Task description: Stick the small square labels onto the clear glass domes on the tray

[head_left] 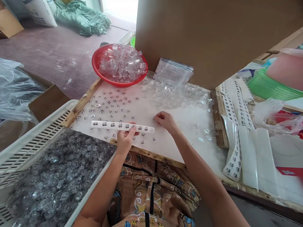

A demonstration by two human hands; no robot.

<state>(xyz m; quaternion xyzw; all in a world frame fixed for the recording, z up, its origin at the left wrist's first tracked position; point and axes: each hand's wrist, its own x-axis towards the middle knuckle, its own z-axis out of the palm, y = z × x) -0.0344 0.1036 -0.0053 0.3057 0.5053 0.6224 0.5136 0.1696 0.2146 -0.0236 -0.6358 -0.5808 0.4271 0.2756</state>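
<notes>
My left hand (125, 140) grips a white strip of stickers (106, 125) printed with a row of small black-and-white pandas, thumb on top. To its right, my right hand (166, 121) is closed in a pinch, with a small panda sticker (154, 119) at the fingertips. Both hands are over a white tabletop (146, 108) edged with wood. Many loose panda stickers (112, 102) are scattered across its left half. Clear domed plastic pieces (168, 90) lie along the back, and a few more clear pieces (200, 139) lie right of my right hand.
A red bowl (96, 63) heaped with clear pieces stands at the back left. The white crate (71, 108) at lower left holds many finished-looking clear pieces. A cardboard panel (201, 37) rises behind the tabletop. Sticker strips (233, 157) lie right, near a green basket (270, 83).
</notes>
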